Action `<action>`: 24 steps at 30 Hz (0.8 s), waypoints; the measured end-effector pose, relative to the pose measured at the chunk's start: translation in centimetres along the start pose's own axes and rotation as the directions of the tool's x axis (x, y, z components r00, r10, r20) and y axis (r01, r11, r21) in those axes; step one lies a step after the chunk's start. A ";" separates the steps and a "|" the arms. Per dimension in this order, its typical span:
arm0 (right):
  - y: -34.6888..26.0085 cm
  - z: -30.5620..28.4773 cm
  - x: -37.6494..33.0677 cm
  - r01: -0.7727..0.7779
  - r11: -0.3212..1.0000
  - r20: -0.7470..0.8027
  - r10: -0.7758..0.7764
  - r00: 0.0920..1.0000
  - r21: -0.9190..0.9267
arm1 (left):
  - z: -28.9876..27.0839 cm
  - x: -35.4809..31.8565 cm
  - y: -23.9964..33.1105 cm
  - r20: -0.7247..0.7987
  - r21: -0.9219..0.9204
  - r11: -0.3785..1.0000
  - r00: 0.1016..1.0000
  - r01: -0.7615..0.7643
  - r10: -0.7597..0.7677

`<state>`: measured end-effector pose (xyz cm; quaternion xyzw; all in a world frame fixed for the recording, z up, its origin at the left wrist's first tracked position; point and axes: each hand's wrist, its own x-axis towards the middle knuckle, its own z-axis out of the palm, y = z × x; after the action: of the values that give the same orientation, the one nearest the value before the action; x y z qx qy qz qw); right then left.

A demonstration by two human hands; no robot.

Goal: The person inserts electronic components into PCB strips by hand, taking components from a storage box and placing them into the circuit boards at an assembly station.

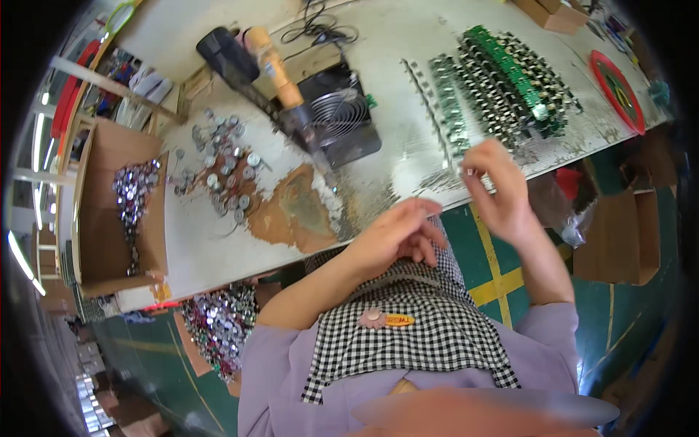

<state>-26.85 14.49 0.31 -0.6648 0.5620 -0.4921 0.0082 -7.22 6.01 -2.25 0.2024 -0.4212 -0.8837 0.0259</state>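
Note:
My right hand is raised at the table's front edge, beside the rows of circuit board strips. Its thumb and forefinger come together on a tiny pale bit that I cannot make out. My left hand hovers in front of the edge, above the checked apron, fingers loosely bent and apart, with nothing visible in them. Closest to the right hand lie dark and green circuit board strips, set side by side; a thinner strip lies to their left. Small round metal parts with wires are heaped on the left of the table.
A wooden-handled tool and a black-handled one slant past a black fan. At the left stands a cardboard box of metal parts. A red tray sits far right; a carton stands below.

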 end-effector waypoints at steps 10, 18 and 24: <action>-2.9 8.3 -5.9 -0.086 0.923 -0.104 0.135 0.985 0.376 | -2.4 -3.7 -0.3 -0.279 -0.049 0.996 0.959 -0.068 0.052; -5.2 9.6 -4.0 -0.439 0.609 0.185 0.434 0.882 0.661 | -3.8 -6.8 -0.2 -0.255 0.191 0.982 0.965 -0.004 0.054; -4.5 8.9 -3.6 -0.504 0.435 0.316 0.435 0.843 0.746 | -6.7 -12.5 1.6 -0.170 0.980 0.196 0.456 -0.011 0.874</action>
<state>-17.20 14.06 -4.04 -0.4216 0.4368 -0.6435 0.4662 6.60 2.79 -0.57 0.3608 -0.8121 -0.2682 0.3720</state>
